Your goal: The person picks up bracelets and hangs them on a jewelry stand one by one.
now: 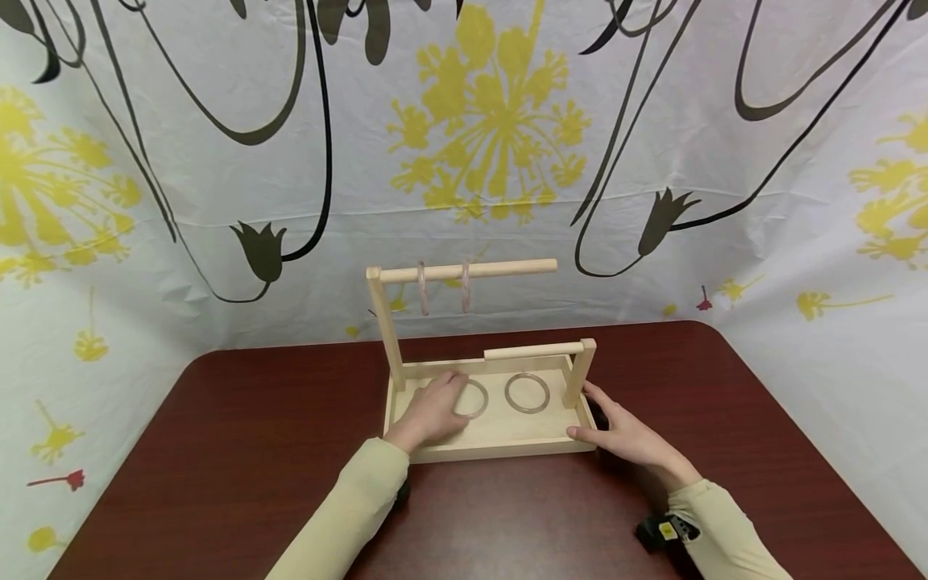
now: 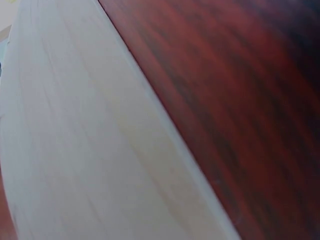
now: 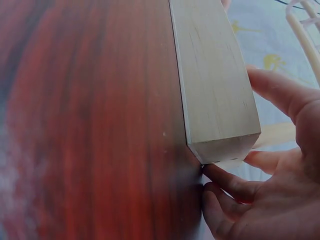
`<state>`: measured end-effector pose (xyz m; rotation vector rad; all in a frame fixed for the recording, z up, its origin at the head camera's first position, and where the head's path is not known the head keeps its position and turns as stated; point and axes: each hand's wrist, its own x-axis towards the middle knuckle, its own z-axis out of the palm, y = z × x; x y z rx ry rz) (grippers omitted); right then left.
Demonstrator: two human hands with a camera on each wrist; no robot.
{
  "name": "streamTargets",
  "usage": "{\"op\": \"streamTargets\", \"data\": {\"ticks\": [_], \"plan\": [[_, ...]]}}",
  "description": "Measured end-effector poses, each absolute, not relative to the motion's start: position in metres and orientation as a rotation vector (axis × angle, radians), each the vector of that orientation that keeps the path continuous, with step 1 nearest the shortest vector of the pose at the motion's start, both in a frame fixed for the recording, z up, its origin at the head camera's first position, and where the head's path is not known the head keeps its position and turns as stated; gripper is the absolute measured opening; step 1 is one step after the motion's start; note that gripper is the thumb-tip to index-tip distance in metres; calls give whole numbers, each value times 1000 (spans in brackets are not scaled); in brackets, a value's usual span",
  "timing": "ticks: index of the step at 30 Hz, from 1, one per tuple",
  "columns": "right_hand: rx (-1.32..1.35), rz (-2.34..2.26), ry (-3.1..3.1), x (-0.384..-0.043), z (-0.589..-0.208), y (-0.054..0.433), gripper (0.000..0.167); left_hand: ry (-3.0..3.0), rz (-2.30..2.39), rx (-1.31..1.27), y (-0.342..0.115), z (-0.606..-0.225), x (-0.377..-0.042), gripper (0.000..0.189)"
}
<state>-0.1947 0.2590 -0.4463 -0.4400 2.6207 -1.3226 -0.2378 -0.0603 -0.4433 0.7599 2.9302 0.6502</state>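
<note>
Sleeves: pale green-yellow (image 1: 362, 499), reaching in from the near edge, with a black wrist device (image 1: 667, 530) strapped at the right cuff.
Right hand: thumb over the near rim and fingers against the right end, the hand (image 1: 627, 435) holds the corner of the wooden tray (image 1: 507, 449).
Left hand: reaching over the near wall, thumb and fingers parted, the hand (image 1: 433, 409) sits at the left tray ring (image 1: 486, 399); whether it grips the ring cannot be told, and the left wrist view shows mainly the tray's outer wall.
Right tray ring: flat on the tray floor (image 1: 528, 411), apart from both hands.
Surface: dark red, wood-grained (image 1: 217, 451), under the tray.
Lower rod: on the short right post (image 1: 580, 372), the rod (image 1: 532, 352) points left along the back.
Upper rod: on the tall left post (image 1: 387, 330), the rod (image 1: 511, 267) points right, two hanging rings (image 1: 423, 290) around it.
Backdrop: white cloth with yellow and dark floral prints (image 1: 449, 242).
</note>
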Motion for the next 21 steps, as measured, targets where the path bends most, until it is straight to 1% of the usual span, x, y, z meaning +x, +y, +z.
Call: {"op": "streamTargets", "data": {"ticks": [12, 21], "plan": [[-402, -1374, 2570, -196, -446, 259, 89, 2862, 656, 804, -71, -436, -234, 69], [-399, -1371, 2559, -196, -447, 260, 89, 2772, 729, 858, -82, -437, -229, 66]]}}
